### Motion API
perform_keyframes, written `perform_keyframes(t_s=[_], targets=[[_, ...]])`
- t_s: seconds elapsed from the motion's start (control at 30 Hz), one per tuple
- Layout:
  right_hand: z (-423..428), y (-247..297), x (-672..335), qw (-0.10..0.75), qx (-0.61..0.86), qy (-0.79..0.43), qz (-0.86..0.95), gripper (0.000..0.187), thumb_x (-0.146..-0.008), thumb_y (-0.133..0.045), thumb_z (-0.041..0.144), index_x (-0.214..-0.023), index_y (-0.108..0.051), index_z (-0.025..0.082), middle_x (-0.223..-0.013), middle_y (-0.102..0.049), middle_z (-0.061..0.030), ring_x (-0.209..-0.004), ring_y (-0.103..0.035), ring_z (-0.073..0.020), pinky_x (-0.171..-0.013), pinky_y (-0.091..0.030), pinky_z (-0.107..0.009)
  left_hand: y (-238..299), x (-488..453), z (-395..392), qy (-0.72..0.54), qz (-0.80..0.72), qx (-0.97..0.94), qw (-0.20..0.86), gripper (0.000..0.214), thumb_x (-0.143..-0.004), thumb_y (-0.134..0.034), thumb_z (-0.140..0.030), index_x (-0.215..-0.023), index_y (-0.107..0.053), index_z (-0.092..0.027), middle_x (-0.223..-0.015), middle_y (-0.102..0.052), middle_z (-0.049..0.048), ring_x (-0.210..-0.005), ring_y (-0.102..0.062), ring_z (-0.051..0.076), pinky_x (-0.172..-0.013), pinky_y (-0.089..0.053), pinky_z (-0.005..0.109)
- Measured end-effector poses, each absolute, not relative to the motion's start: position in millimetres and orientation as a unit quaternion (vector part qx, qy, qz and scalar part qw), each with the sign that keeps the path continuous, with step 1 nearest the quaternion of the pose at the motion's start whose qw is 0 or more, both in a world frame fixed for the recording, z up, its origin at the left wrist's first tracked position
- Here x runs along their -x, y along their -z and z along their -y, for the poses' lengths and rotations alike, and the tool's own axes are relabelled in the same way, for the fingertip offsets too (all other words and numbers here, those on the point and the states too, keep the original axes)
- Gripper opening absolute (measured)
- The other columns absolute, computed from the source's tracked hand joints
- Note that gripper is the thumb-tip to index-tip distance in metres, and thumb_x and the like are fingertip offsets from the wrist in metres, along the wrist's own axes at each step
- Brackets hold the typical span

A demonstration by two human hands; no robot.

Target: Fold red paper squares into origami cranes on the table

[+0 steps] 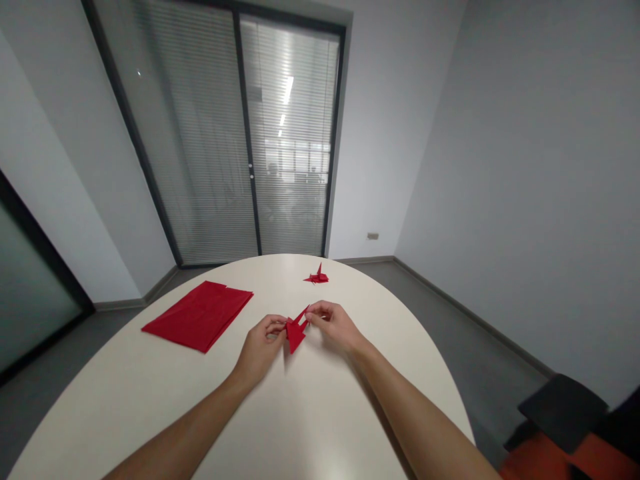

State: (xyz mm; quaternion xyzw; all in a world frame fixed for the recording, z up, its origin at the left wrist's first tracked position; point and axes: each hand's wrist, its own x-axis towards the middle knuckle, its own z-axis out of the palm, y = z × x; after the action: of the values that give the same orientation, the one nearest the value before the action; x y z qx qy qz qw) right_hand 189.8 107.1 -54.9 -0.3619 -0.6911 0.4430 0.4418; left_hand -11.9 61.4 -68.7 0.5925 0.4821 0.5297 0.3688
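Between my two hands is a red origami crane, partly folded, with a broad pointed flap hanging down and two narrow points rising to the upper right. My left hand pinches its left side, fingers curled. With thumb and fingertips, my right hand grips the narrow points at its upper right. The exact fingertip contact is small and partly hidden. Beyond my hands, a finished-looking red paper crane rests on the table. Off to the left lies a stack of red paper sheets.
Everything lies on a round white table. An orange and black chair is at the lower right, beside the table. Glass doors with blinds stand behind the far edge, and a grey wall is to the right.
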Motion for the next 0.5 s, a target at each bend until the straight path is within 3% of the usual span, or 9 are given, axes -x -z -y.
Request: perform_keyframes(t_s=[0.17, 0.5], targets=[[-104.5, 52.5, -183.4, 0.465, 0.362, -0.418, 0.691, 0.029, -0.081, -0.070, 0.045, -0.083, -0.069, 0.016, -0.082, -0.072, -0.0063, -0.077, -0.065, -0.0189, -0.078, -0.049, -0.033, 72.8, 12.7, -63.3, -0.528, -0.473, -0.604, 0.365, 0.026, -0.077, -0.068, -0.038, -0.093, -0.065, -0.018, -0.092, -0.076, 0.0079, -0.087, -0.072, 0.022, -0.075, -0.056, 0.032], [-100.4, 47.3, -184.1, 0.471, 0.364, -0.390, 0.703, 0.026, -0.082, -0.071, 0.043, -0.085, -0.071, 0.016, -0.084, -0.074, -0.0074, -0.077, -0.067, -0.0198, -0.078, -0.051, -0.035, 70.4, 11.9, -60.4, -0.523, -0.468, -0.608, 0.373, 0.023, -0.078, -0.069, -0.037, -0.092, -0.066, -0.019, -0.092, -0.075, 0.0075, -0.087, -0.072, 0.022, -0.075, -0.056, 0.031]])
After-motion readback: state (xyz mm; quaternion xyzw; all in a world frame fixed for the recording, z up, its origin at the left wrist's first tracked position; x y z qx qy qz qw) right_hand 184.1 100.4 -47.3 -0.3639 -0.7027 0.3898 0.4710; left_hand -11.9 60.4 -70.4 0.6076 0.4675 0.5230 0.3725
